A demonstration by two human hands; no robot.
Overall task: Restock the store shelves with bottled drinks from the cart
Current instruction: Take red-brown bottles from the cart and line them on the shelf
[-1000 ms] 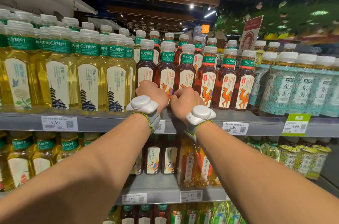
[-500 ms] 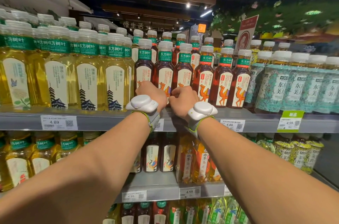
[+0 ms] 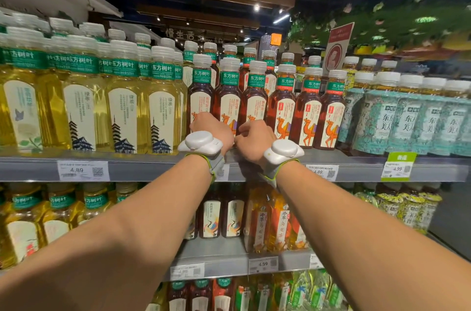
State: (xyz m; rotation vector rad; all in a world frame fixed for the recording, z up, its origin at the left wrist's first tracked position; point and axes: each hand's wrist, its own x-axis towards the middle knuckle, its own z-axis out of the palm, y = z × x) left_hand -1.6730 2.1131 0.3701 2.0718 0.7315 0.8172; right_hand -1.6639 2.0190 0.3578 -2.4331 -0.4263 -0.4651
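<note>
A row of dark red tea bottles point(image 3: 307, 112) with camel labels stands on the top shelf point(image 3: 142, 168). My left hand point(image 3: 212, 128) is at the base of the leftmost dark bottle point(image 3: 201, 96), fingers curled round it and mostly hidden behind the hand. My right hand point(image 3: 254, 138) is beside it at the foot of the third dark bottle point(image 3: 256, 102), thumb curled against the label. Both hands nearly touch each other. Each wrist carries a white sensor band. The cart is out of view.
Yellow green-tea bottles point(image 3: 122, 107) fill the shelf to the left, teal-wrapped bottles point(image 3: 410, 117) to the right. Price tags point(image 3: 82, 170) line the shelf edge. Lower shelves point(image 3: 216, 257) hold more tea bottles. A red sign point(image 3: 337, 45) stands behind the dark row.
Both hands stay at the bases of the dark bottles, with the right thumb shifting slightly. The view has drifted a little to the right.
</note>
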